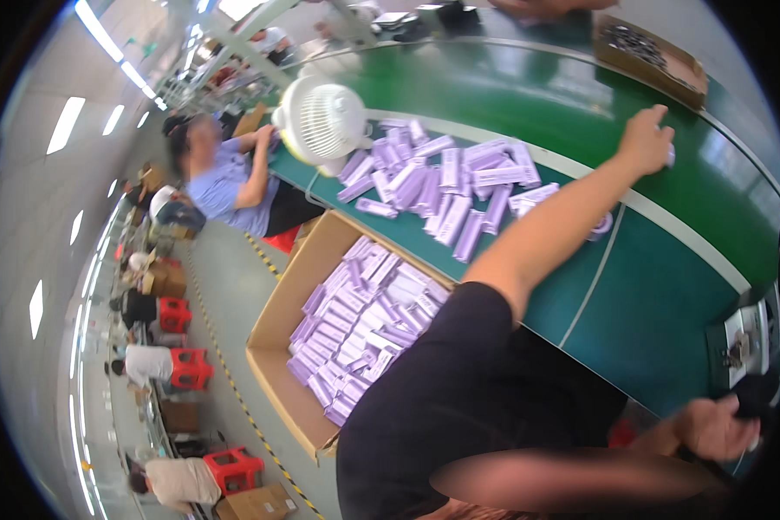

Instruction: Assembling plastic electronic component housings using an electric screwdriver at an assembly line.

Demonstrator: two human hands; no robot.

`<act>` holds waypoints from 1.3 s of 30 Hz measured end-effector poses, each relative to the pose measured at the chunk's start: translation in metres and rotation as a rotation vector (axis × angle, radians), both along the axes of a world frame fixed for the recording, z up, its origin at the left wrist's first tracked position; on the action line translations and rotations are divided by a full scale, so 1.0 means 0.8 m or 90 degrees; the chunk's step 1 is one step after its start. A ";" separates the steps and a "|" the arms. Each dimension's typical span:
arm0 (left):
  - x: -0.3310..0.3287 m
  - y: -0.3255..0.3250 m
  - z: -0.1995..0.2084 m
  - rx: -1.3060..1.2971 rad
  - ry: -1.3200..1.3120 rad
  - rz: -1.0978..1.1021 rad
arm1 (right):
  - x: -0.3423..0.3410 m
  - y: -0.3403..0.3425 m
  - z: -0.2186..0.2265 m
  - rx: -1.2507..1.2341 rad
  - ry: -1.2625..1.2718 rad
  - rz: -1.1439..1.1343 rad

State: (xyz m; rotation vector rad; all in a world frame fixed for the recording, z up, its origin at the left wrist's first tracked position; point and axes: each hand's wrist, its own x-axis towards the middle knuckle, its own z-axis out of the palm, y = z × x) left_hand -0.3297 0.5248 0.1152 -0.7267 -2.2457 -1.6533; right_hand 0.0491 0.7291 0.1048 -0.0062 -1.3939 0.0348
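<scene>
My left hand (646,146) reaches far out over the green conveyor belt. A small lilac piece (671,155) shows at its fingers, mostly hidden by the hand, which seems to grip it. Under my left forearm, a heap of lilac packets (451,178) lies on the green table, with a round lilac ring (600,227) beside it. At the lower right, my right hand (718,427) is held near my body with curled fingers, next to a black object (758,395). What it holds, if anything, is unclear. An open cardboard box (277,381) full of similar lilac packets stands beside me.
A white fan (325,117) stands at the table's left end, near a seated co-worker in a blue shirt (225,173). Across the belt lies a shallow cardboard tray (689,78) of small dark parts. A small machine (741,347) sits at the right. Red stools (191,368) line the aisle.
</scene>
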 end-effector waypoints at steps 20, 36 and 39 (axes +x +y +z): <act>0.272 -0.324 -0.034 -0.596 -0.118 0.248 | -0.245 -0.262 -0.058 -0.135 -0.867 0.455; 0.286 -0.332 -0.020 -0.094 -0.440 -0.128 | -0.070 -0.160 -0.064 -0.200 -0.812 0.603; 0.289 -0.330 -0.021 -0.112 -0.447 -0.147 | -0.062 -0.163 -0.070 -0.204 -0.779 0.581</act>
